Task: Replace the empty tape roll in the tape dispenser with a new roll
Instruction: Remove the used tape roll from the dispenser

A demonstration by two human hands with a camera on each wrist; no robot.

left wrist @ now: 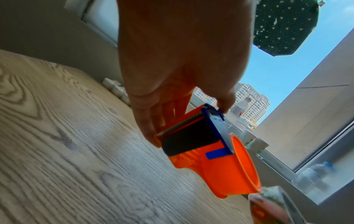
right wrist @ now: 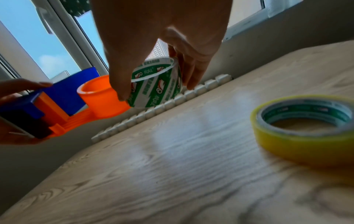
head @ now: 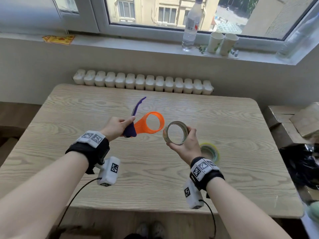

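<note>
My left hand [head: 119, 125] grips the cutter end of an orange and blue tape dispenser [head: 146, 125], held above the wooden table [head: 155, 187]. Its orange hub [left wrist: 237, 171] is bare, and the blue flap [head: 138, 106] stands up behind it. My right hand [head: 185, 140] holds an empty white and green cardboard tape core [head: 176, 132] just right of the hub, thumb and fingers curled round its rim [right wrist: 155, 84]. A full yellow tape roll [right wrist: 304, 128] lies flat on the table, partly hidden behind my right wrist in the head view [head: 211, 151].
A white radiator [head: 143, 82] runs along the table's far edge. On the windowsill [head: 138, 44] stand a water bottle [head: 190, 26] and two paper cups [head: 221, 43]. Cardboard boxes [head: 291, 121] and a black bag [head: 305, 164] sit to the right of the table.
</note>
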